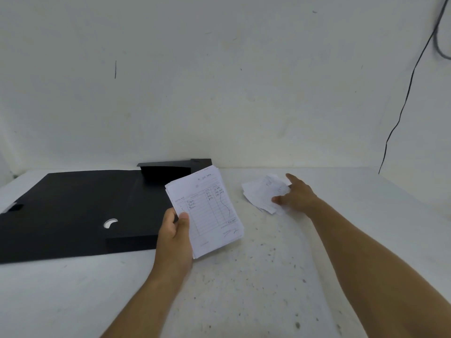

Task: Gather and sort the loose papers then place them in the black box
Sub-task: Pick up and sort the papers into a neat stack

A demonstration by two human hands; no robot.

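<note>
My left hand [174, 234] grips a stack of white ruled receipt sheets [207, 211] by its lower left corner, held above the table beside the black box. The black box [73, 211] lies flat and unfolded on the left of the table, with a raised flap [170, 168] at its far right end. My right hand [296, 193] rests on a small loose pile of white papers [263, 196] on the table, thumb and fingers spread over its right edge. Whether it pinches a sheet is not visible.
The white speckled table [244, 276] meets a white wall at the back. A thin black cable [410, 86] hangs down the wall at the right and reaches the table's far right edge.
</note>
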